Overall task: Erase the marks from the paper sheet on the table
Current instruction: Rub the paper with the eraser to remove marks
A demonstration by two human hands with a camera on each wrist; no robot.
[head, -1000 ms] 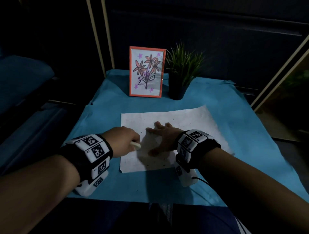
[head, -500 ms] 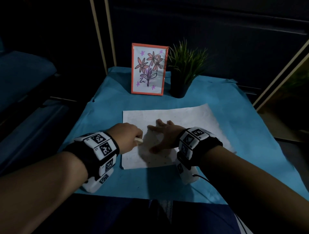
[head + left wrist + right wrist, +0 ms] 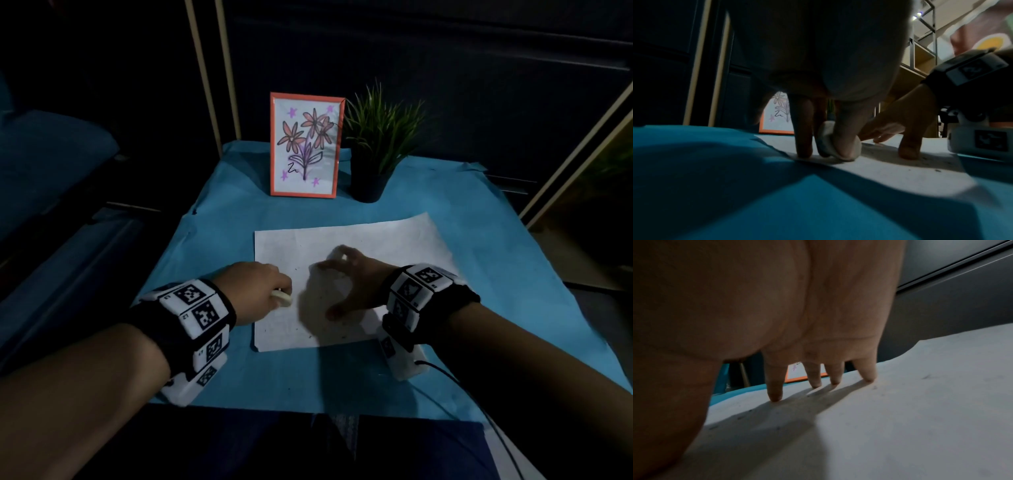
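Observation:
A white paper sheet (image 3: 376,240) lies on the blue cloth, dotted with dark eraser crumbs near its front. My left hand (image 3: 260,291) pinches a white eraser (image 3: 284,298) and holds it down on the sheet's left edge; in the left wrist view the eraser (image 3: 830,142) sits between thumb and fingers on the paper sheet (image 3: 890,172). My right hand (image 3: 346,281) stands arched on the sheet, its spread fingertips (image 3: 774,395) and thumb pressing the paper sheet (image 3: 900,418) flat. It holds nothing.
A framed flower drawing (image 3: 306,145) with an orange border and a potted green plant (image 3: 378,144) stand at the back of the blue table cloth (image 3: 496,274). A black cable (image 3: 479,404) runs from my right wrist. Dark furniture surrounds the table.
My left hand with the eraser has shifted slightly along the sheet's left edge. My right hand has risen from lying flat to standing arched on its fingertips.

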